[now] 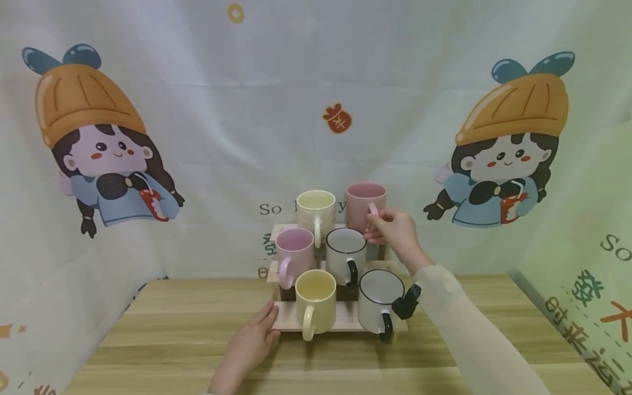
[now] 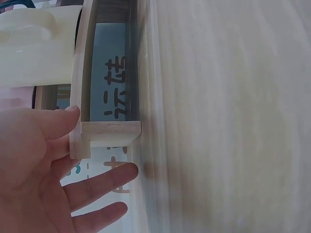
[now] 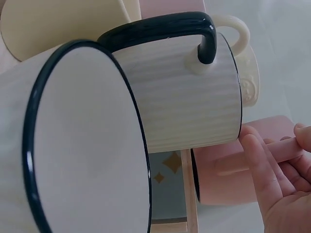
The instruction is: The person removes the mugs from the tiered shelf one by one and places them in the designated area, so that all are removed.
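Note:
A stepped wooden rack bears mugs on three tiers. My right hand pinches the handle of the dark pink mug at the top right; in the right wrist view its thumb and fingers close round that handle. The mug sits on the top tier. My left hand holds the left end of the lowest board. In the left wrist view, the thumb lies against the board's edge and a finger goes behind it, while two other fingers stretch out straight.
Beside the pink mug stands a cream mug. The middle tier bears a lilac mug and a black-rimmed white mug. Below stand a yellow mug and another black-rimmed white mug, under my right forearm. A printed cloth hangs behind the table.

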Tool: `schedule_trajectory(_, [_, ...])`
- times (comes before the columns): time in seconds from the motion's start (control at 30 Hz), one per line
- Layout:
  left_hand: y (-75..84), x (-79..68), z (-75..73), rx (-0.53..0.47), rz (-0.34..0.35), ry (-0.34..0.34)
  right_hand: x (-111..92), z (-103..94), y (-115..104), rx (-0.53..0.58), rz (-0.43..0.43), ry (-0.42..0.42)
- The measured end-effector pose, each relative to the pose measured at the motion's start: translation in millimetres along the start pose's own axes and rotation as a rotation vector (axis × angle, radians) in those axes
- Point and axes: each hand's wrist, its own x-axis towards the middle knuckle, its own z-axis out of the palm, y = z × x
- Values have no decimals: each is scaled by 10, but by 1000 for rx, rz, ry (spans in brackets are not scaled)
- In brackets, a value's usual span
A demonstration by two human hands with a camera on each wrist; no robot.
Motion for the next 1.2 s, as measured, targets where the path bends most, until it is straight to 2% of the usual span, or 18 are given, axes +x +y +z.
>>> schedule_trajectory(0.4, [0, -15, 1, -21, 4, 8, -27, -52, 72, -38, -51, 21])
schedule_trajectory(0.7, [-19, -5, -23, 14, 76, 81, -53, -129, 77, -102, -65, 38])
schedule_trajectory(1.2, [-17, 11, -13, -7, 66, 90, -85, -345, 48, -85, -121, 100])
